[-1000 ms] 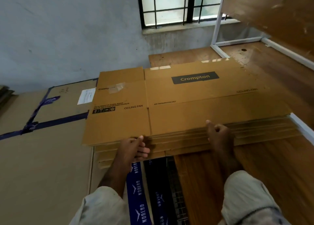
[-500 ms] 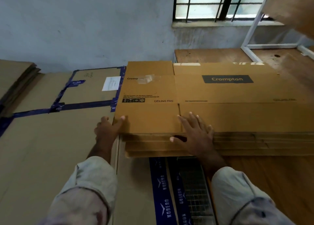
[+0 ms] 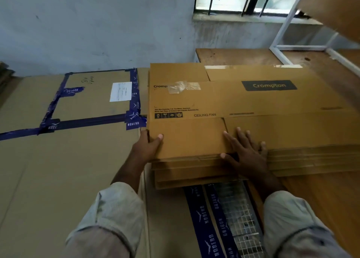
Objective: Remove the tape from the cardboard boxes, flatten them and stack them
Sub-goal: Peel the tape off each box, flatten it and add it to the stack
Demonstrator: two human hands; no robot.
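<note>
A flattened Crompton ceiling-fan box (image 3: 243, 109) lies on top of a stack of flattened boxes (image 3: 194, 172) on the wooden bench (image 3: 321, 195). The left hand (image 3: 148, 146) grips the top box's near-left corner, thumb over its face. The right hand (image 3: 247, 150) lies flat with fingers spread on its near edge. A crumpled clear tape patch (image 3: 184, 86) sticks near its logo. Beside it lies a large carton with blue tape (image 3: 93, 119).

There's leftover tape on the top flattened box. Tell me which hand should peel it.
Probably the left hand. It grips the top flattened box's left corner, nearer the crumpled clear tape. The right hand lies flat farther right, holding the stack down.
</note>
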